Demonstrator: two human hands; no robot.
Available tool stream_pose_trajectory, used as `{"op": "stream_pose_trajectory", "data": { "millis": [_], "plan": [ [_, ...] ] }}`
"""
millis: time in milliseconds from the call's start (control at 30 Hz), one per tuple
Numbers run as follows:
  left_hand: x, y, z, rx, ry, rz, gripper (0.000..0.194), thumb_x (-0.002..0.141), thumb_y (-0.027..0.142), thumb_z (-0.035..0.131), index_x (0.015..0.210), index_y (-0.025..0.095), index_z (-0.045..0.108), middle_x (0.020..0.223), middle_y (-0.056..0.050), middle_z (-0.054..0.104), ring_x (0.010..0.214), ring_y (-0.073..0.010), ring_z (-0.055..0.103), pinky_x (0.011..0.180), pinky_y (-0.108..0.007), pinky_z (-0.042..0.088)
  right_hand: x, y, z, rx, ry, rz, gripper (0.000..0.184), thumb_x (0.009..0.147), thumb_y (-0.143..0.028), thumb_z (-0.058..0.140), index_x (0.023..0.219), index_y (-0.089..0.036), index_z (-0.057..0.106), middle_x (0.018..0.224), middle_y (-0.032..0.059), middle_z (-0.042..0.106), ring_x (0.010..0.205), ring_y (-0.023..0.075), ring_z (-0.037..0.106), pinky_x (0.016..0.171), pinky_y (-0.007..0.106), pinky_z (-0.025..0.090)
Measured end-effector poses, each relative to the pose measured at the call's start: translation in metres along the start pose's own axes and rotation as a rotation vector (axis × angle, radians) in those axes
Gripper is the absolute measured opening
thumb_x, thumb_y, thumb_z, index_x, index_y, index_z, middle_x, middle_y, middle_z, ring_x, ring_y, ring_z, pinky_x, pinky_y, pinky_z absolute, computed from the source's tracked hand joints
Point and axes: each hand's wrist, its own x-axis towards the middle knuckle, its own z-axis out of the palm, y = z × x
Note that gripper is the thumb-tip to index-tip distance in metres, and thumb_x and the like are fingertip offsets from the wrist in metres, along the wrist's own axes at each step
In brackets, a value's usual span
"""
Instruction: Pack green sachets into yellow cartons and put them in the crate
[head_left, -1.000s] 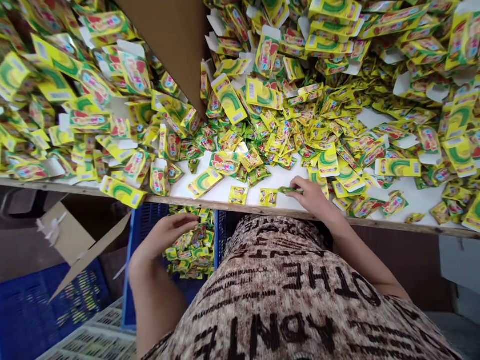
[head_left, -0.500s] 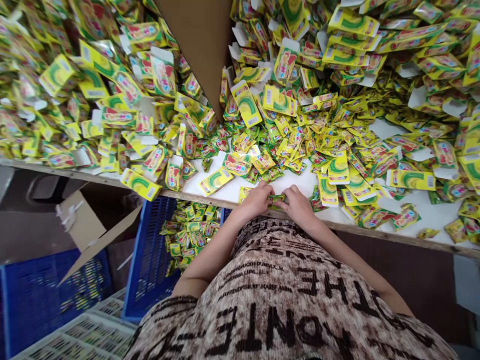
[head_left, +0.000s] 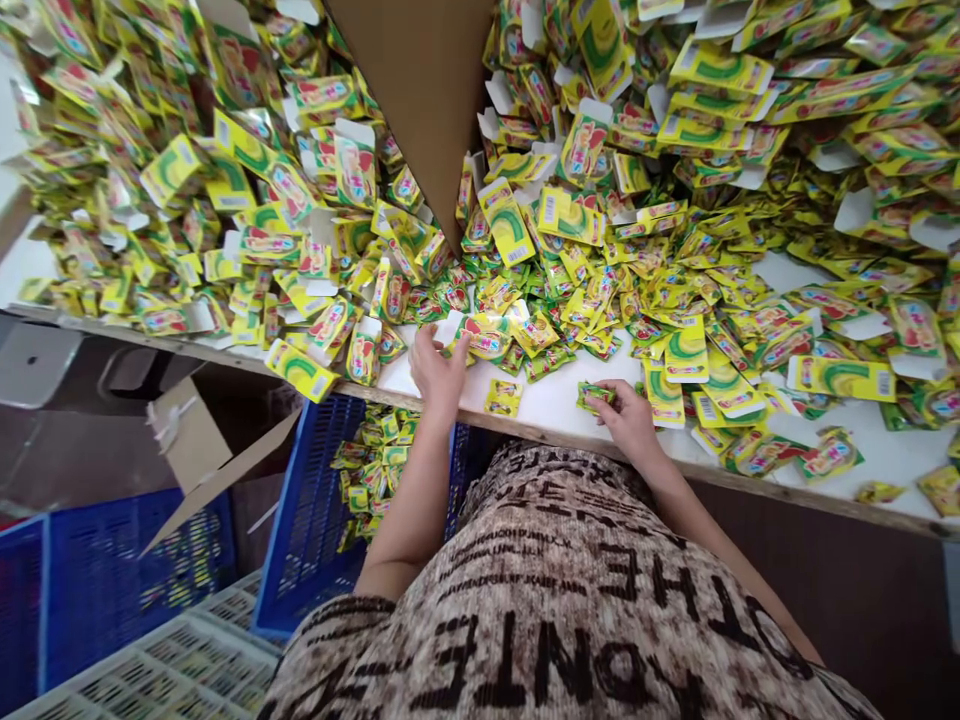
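My left hand (head_left: 439,372) is at the table's front part, fingers and thumb closed around the white-flapped end of a small yellow fruit-print box (head_left: 486,338). The hand partly covers that end. Farther right, my right hand (head_left: 628,415) pinches a small green candy packet (head_left: 595,396) between thumb and fingers, just above the white tabletop (head_left: 551,400). Between the hands lies a flat yellow packet (head_left: 502,397). A heap of small green and yellow packets (head_left: 592,290) spreads just beyond both hands.
Piles of yellow boxes (head_left: 352,165) stand left and right of a brown cardboard divider (head_left: 420,90). Below the wooden table edge (head_left: 525,430), a blue crate (head_left: 304,520) holds packets. A cardboard piece (head_left: 191,440), another blue crate (head_left: 142,570) and pale crates (head_left: 172,660) are lower left.
My hands, together at the table edge before, have parted. The left moved left and forward to a box; the right moved right with the green packet. The view shifted slightly.
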Motion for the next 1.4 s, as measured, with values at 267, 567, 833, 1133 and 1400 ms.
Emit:
{"op": "stream_pose_trajectory", "data": {
  "millis": [267, 567, 833, 1133, 1400],
  "plan": [
    [0.017, 0.012, 0.022, 0.049, -0.168, 0.075, 0.052, 0.061, 0.045, 0.083, 0.098, 0.019, 0.060, 0.106, -0.008, 0.058, 0.104, -0.0255, 0.054, 0.094, -0.040, 0.043, 0.005, 0.011, -0.004, 0.217, 0.015, 0.079, 0.047, 0.068, -0.047, 0.077, 0.101, -0.016, 0.065, 0.077, 0.0027, 0.071, 0.055, 0.0138, 0.060, 0.051, 0.029, 0.055],
    [-0.005, 0.022, 0.011, 0.183, -0.267, -0.014, 0.076, 0.058, 0.047, 0.084, 0.120, 0.020, 0.051, 0.085, -0.002, 0.058, 0.091, -0.0271, 0.060, 0.090, -0.047, 0.042, 0.005, 0.017, -0.002, 0.178, 0.024, 0.066, 0.048, 0.069, -0.048, 0.078, 0.102, -0.018, 0.062, 0.074, 0.0010, 0.070, 0.055, 0.0145, 0.062, 0.050, 0.030, 0.057],
    [-0.025, 0.056, 0.007, -0.665, -0.491, 0.184, 0.051, 0.064, 0.032, 0.082, 0.107, 0.021, 0.057, 0.091, -0.002, 0.061, 0.084, -0.0150, 0.060, 0.072, -0.026, 0.049, -0.007, -0.022, -0.019, 0.357, 0.226, -0.024, 0.042, 0.066, -0.042, 0.082, 0.097, -0.019, 0.064, 0.075, -0.0008, 0.070, 0.055, 0.0124, 0.060, 0.054, 0.028, 0.055],
    [-0.089, 0.090, 0.077, -0.642, -1.036, 0.221, 0.054, 0.067, 0.026, 0.079, 0.117, 0.020, 0.057, 0.095, -0.003, 0.067, 0.089, -0.0197, 0.062, 0.081, -0.030, 0.049, -0.010, -0.068, -0.060, 0.209, 0.372, -0.192, 0.036, 0.074, -0.042, 0.077, 0.102, -0.022, 0.068, 0.085, 0.0023, 0.070, 0.071, 0.0177, 0.066, 0.066, 0.032, 0.056],
    [-0.109, 0.078, 0.076, -0.725, -1.225, 0.139, 0.043, 0.071, 0.038, 0.079, 0.104, 0.017, 0.060, 0.097, -0.005, 0.064, 0.097, -0.0220, 0.059, 0.086, -0.032, 0.046, -0.004, -0.059, -0.065, -0.280, 0.026, -0.441, 0.011, 0.087, -0.026, 0.064, 0.095, -0.021, 0.071, 0.089, 0.0051, 0.063, 0.087, 0.0191, 0.060, 0.080, 0.033, 0.048]
  ]
}}
